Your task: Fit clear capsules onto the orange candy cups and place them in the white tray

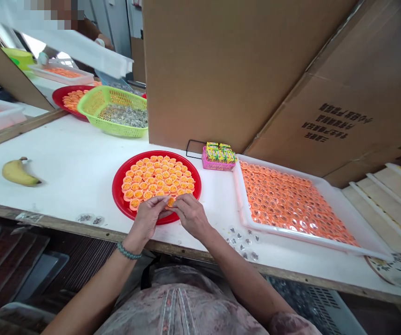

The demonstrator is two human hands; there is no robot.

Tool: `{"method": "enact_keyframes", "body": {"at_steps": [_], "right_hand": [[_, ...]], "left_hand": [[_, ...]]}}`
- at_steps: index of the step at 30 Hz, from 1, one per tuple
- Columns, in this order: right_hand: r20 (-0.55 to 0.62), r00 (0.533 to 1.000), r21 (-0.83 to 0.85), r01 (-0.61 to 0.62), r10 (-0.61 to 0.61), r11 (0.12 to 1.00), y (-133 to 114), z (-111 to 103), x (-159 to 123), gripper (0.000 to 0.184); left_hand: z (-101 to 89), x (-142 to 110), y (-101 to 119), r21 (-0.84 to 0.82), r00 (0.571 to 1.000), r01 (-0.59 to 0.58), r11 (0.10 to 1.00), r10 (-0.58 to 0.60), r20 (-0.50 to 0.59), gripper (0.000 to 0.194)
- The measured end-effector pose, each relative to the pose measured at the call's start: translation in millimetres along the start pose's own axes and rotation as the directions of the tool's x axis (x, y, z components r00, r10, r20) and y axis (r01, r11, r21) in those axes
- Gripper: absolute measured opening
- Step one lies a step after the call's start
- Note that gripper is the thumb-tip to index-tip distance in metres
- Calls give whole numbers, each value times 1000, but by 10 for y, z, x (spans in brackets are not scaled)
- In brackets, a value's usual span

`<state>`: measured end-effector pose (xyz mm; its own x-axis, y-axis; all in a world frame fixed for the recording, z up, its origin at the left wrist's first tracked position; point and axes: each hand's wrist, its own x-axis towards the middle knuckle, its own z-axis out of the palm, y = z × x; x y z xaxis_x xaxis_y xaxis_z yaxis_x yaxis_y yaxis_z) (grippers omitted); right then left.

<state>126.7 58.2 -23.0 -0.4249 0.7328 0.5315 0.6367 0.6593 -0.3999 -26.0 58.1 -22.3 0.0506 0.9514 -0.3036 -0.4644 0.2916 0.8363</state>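
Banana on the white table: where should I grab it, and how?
Probably around the thick middle of the banana, reaching down from above and gripping across its width. It lies on the white table with its upper side uncovered; the stem and dark tip are narrower, so likely weaker holds.

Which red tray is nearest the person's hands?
The front red tray, with left hand and right hand over its near edge; the other red tray sits farther back, partly behind the green basket.
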Motion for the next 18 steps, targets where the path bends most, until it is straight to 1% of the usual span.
{"method": "enact_keyframes", "body": {"at_steps": [3,7,9,12,15,17,18], "right_hand": [[10,1000,-30,-16,16,999,-5,9,5,21],[-33,999,-150,-11,6,989,20,81,-7,22],[-39,999,-167,-13,7,986,41,112,-23,23],[0,1000,-132,-4,4,991,73,121,-57,21],[37,999,-65,-35,38,997,87,94,-88,15],[-2,994,15,-106,106,994,70,68,-95,15],[-35,988,62,-149,151,987,52,55,-91,20]], "left_hand": [[12,14,-15,53,998,-63,997,64,-14,32],[10,59,-58,115,989,-136,984,141,-34,32],[-1,81,-84,155,985,-164,974,170,-28,32],[-29,108,-102,198,977,-193,961,207,-53,32],[-48,116,-80,161,973,-191,968,208,-100,32],[-40,101,-54,98,978,-170,981,180,-105,32],[-30,86,-43,64,983,-151,986,157,-98,32]]}}
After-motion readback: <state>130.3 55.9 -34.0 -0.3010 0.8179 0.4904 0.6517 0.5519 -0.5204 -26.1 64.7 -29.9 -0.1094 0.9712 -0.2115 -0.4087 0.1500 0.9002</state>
